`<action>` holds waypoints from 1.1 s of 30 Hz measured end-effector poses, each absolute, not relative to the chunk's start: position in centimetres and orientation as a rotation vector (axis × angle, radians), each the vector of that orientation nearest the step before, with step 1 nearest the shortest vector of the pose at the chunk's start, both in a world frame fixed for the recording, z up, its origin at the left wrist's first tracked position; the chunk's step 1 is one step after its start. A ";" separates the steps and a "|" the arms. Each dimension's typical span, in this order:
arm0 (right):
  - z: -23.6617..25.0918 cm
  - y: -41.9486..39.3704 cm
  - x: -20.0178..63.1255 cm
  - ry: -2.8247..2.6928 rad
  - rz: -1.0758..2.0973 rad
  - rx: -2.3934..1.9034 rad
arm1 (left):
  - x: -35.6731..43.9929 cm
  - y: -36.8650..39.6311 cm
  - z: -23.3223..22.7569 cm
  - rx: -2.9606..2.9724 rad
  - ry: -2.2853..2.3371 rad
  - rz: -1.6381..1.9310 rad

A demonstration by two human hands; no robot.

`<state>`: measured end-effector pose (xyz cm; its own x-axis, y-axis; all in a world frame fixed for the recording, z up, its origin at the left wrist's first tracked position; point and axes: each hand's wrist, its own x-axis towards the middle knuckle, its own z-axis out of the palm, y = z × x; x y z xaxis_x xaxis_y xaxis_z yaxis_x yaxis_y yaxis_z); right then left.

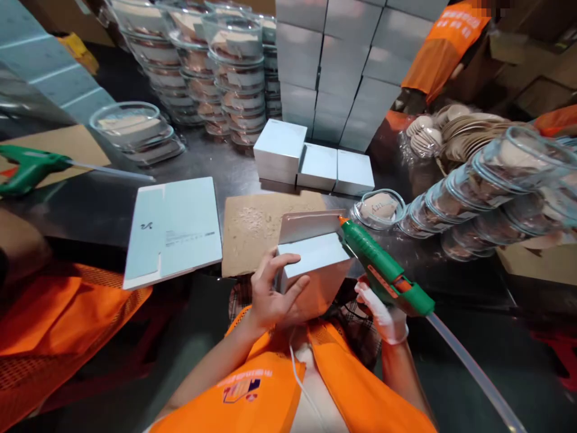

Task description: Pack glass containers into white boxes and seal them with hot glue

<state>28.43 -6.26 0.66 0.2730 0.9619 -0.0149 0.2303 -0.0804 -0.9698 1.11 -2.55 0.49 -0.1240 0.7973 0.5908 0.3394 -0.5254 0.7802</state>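
My left hand (270, 294) holds a small pale box (313, 264) by its left side, its top flap (309, 225) standing open. My right hand (383, 313), in a white glove, grips a green glue gun (383, 270). Its orange nozzle touches the right edge of the open flap. A clear glue stick (469, 367) trails from the back of the gun toward the lower right. Both hands are just above the near edge of the dark table (211, 162), over my orange vest.
A brown cardboard pad (252, 231) and a flat unfolded box (174, 228) lie in front. Finished boxes (315, 165) sit behind, with a tall stack (342, 66). Clear lidded bowls (234, 72) stand at the back and lie at the right (487, 186). Another glue gun (31, 168) lies left. A person in orange (444, 45) stands at the far right.
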 end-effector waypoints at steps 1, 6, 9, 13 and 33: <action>0.8 -6.1 28.7 -1.119 0.916 -1.537 | 1.0 -2.5 0.3 1.768 1.269 1.691; 2.3 -2.5 29.9 -0.883 1.070 -1.498 | 0.2 -1.8 -0.7 1.661 1.297 1.728; 2.0 1.0 30.2 -0.862 1.316 -1.663 | 0.2 -1.3 -0.9 1.623 1.269 1.748; 1.5 4.3 31.0 -1.006 1.419 -1.918 | 0.3 -0.8 -0.9 1.600 1.221 1.760; 5.6 3.2 25.8 -1.928 1.137 -0.687 | 0.7 0.8 -1.4 1.416 0.737 1.893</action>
